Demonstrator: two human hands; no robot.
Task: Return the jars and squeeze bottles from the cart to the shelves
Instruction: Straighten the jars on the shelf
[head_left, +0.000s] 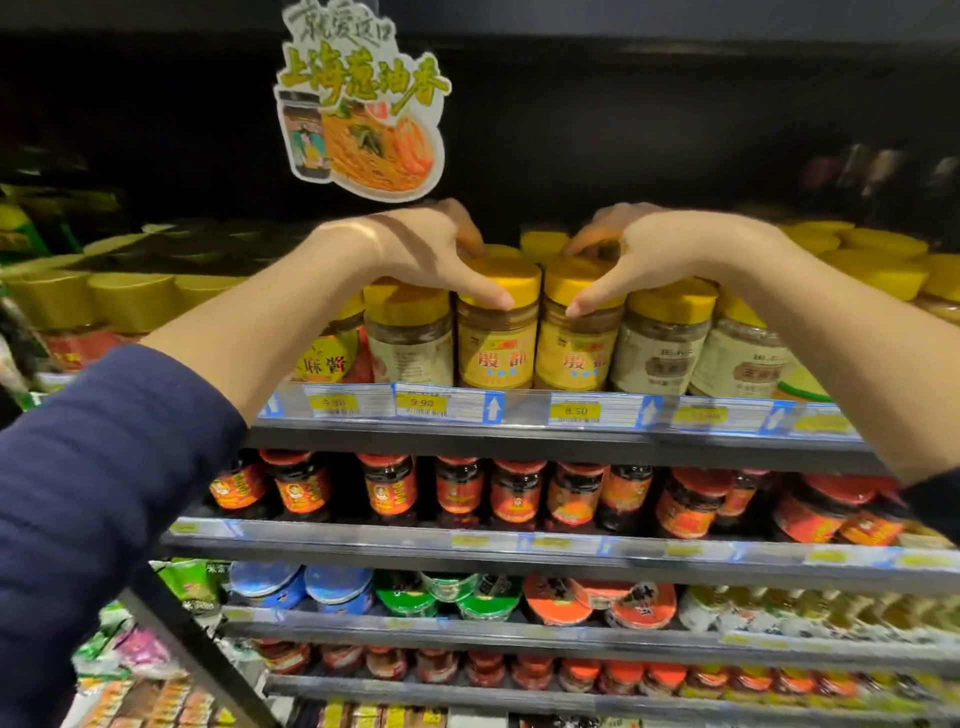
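A: Largest item first?
B: Dark metal shelving (519, 441), tiers stacked below both hands. A navy quilted sleeve (93, 493) covers the left upper arm; the forearm is bare.

A: Stock?
B: At hand height there are clear cylindrical jars with faceted yellow plastic lids, packed shoulder to shoulder on either side of the hands. One tier beneath the hands are dark jars with red lids (389, 488) and orange labels. Lower again are flat round tubs (337, 584) with blue, green and red tops.

A: Above?
B: A die-cut glossy card sign (363, 104) with a noodle picture hangs just over the left hand (436, 254).

A: Hand state?
B: The left hand's fingers curl over the lid of the left jar (498, 332), thumb pressed on the lid's front rim. The right hand (644, 254) mirrors this grip on the right jar (576, 338). Both jars are upright at the shelf's front edge, side by side between the two thumbs. Touching or a hair apart: cannot tell. They have yellow paper labels, with brown paste showing through the clear wall.

A: Smallest?
B: A clear plastic price rail (519, 410) directly under the two held jars, carrying yellow tags.
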